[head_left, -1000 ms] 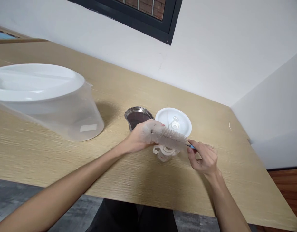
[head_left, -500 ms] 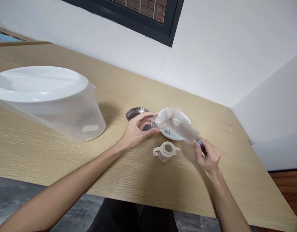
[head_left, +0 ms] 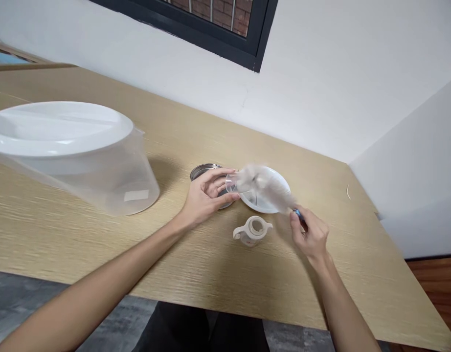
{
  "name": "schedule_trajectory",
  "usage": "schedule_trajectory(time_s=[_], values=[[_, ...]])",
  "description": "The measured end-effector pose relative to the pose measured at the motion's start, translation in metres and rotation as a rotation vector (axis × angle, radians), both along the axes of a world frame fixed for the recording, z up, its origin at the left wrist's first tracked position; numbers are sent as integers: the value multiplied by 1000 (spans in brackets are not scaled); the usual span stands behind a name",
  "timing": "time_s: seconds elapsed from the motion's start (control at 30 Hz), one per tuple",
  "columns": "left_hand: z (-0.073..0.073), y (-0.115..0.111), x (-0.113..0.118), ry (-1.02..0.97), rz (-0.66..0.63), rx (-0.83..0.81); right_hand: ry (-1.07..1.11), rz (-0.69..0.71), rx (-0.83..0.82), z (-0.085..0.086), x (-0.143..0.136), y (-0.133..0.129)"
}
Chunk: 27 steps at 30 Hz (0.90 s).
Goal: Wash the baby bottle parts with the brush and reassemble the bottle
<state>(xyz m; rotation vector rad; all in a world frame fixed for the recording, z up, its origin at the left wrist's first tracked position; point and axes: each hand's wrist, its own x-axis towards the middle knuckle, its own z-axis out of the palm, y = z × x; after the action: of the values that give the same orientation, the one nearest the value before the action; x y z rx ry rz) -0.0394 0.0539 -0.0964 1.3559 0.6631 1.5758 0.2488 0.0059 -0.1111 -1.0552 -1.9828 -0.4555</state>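
Observation:
My left hand (head_left: 211, 193) is closed round a small clear glass (head_left: 230, 183), tipped on its side with its mouth towards the right. In my right hand (head_left: 310, 231) is the blue handle of a fluffy, pale grey duster (head_left: 273, 190), smeared by motion. The duster's fluffy head meets the mouth of the glass; how far it reaches inside I cannot tell. Behind them lies a white plate (head_left: 280, 182), partly covered by the duster. Below stands a small whitish pot (head_left: 253, 234) with a handle and a spout-like lip.
A round metal tin (head_left: 200, 168) sits behind my left hand, partly hidden. At the left of the wooden table (head_left: 196, 274) lies a large translucent bin (head_left: 119, 181) with a white oval top (head_left: 60, 129). A thin pale strip (head_left: 348, 192) lies at the right, near the white wall (head_left: 321, 88).
My right hand and the duster have shifted slightly left, towards the glass. My left hand and the glass have also moved a little left. The pot, plate and bin rest as before.

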Motion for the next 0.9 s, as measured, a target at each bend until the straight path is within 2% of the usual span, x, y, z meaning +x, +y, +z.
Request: schedule_trajectory(time_s=[0.1,0.3,0.5,0.7,0.8,0.9], values=[[0,-1,-2,-1,-29,-28,113,-81,2,-2,1,0],[1,-1,-6,27,-70,-36,-16,66,0,-4,-1,0],[1,0,-7,59,-77,-29,113,-100,-22,-8,3,5],[0,1,-6,72,-70,-22,-16,70,-16,-6,-3,0],[-2,4,-7,91,-28,-6,43,-23,-29,-5,0,3],[-5,8,-9,225,109,18,197,-171,19,-6,9,8]])
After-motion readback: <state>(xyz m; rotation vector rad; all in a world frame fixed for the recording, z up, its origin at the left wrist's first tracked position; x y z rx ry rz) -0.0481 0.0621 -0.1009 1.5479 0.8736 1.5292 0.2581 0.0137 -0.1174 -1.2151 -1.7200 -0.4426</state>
